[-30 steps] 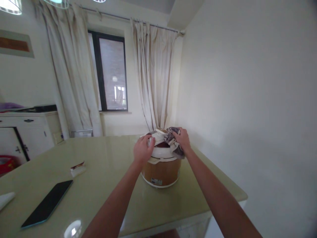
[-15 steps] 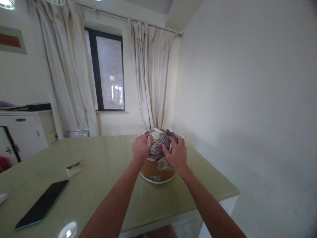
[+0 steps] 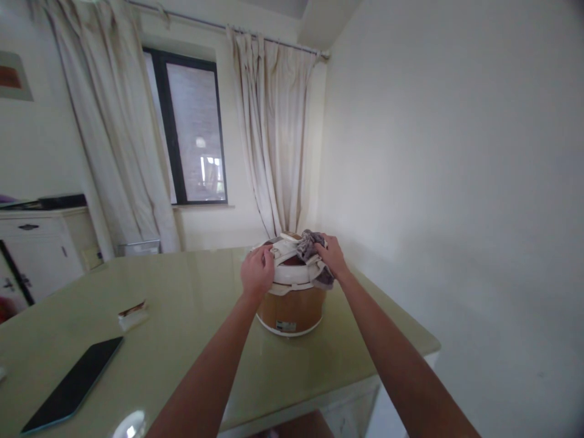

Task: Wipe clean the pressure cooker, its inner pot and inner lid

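Note:
A round cooker (image 3: 295, 310) with a brown body, white lid and white base band stands upright on the table. My left hand (image 3: 258, 269) is closed over the left edge of its white lid (image 3: 292, 275). On the right side of the lid, my right hand (image 3: 334, 255) grips a bunched grey patterned cloth (image 3: 311, 244). Part of the cloth hangs down over the lid's right rim. The lid's front and its dark reddish top panel show between my hands. Fingertips of my left hand are partly hidden.
The glossy greenish table (image 3: 182, 359) bears a dark tablet-like slab (image 3: 75, 383), a small white packet (image 3: 133, 315) and a shiny rounded object (image 3: 130, 424) at the near edge. A white wall (image 3: 456, 182) rises on the right; a cabinet (image 3: 41, 249) stands at left.
My right hand has moved the cloth to the right and bunched it up, uncovering the lid's front. My left hand stays at the lid's left edge. The view has shifted slightly.

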Demonstrator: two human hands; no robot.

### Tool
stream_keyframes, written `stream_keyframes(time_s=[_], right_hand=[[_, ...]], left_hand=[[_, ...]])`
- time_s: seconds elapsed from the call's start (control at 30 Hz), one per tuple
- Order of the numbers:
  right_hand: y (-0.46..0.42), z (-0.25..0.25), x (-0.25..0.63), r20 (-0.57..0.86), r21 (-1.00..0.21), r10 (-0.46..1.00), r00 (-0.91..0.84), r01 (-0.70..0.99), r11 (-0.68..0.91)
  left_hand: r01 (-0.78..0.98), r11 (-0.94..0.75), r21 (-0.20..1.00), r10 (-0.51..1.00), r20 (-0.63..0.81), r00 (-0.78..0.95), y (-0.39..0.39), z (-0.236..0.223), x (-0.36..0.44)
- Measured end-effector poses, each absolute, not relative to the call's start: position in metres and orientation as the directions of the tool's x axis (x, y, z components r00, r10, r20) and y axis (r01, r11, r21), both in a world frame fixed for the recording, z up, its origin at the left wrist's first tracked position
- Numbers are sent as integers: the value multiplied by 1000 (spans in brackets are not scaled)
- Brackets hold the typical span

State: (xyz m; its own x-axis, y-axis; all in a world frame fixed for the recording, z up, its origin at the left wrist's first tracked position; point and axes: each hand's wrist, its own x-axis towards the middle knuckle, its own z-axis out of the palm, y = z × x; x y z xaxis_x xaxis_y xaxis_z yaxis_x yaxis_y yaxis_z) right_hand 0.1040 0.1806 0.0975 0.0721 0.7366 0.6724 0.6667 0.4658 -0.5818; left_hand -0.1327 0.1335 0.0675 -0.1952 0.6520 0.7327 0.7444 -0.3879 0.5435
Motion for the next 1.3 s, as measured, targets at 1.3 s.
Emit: stream_keyframes(time_s=[1.3], right_hand=[[58, -42, -13, 852, -461, 465, 240, 764, 451]], left_hand=[[682, -452, 576, 633, 745, -210, 139, 63, -135]])
